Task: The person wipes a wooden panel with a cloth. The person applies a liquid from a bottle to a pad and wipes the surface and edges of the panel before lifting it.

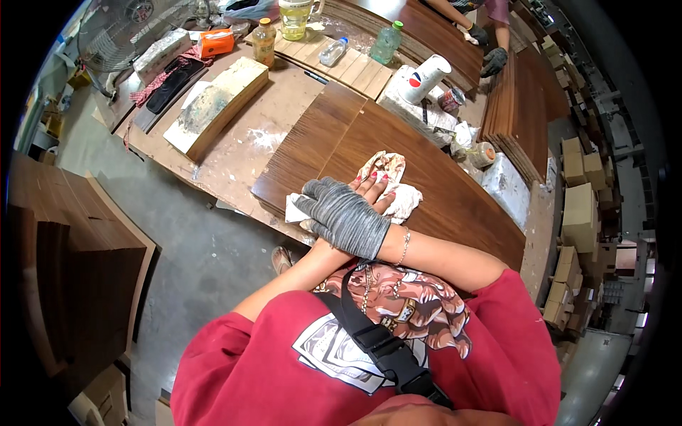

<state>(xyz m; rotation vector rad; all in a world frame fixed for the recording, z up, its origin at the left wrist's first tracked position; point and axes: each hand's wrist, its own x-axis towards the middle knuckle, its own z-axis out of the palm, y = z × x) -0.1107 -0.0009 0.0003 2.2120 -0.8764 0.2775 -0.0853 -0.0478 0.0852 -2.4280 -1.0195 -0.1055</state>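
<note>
My bare left hand point(371, 193), with red-painted nails, presses a bunched, stained white rag point(405, 202) against a dark brown wood-grain board point(433, 181). Its fingers lie over the rag, which sticks out past the fingertips and to the right. Crossing above it, my right hand point(344, 213) wears a grey knitted glove and covers much of the left hand and wrist. The gloved fingers bend around a white flat piece point(293, 209) at the board's near left edge; most of it is hidden. The board lies on a worn brown worktable point(234, 153).
Left of the board lies a wooden block point(217, 106). Behind are pale slats point(362, 74), bottles, a jug point(295, 18) and a white cup point(426, 77). A board stack point(518, 121) stands at right, near another person's gloved hands point(490, 57). Brown panels point(78, 248) stand at lower left.
</note>
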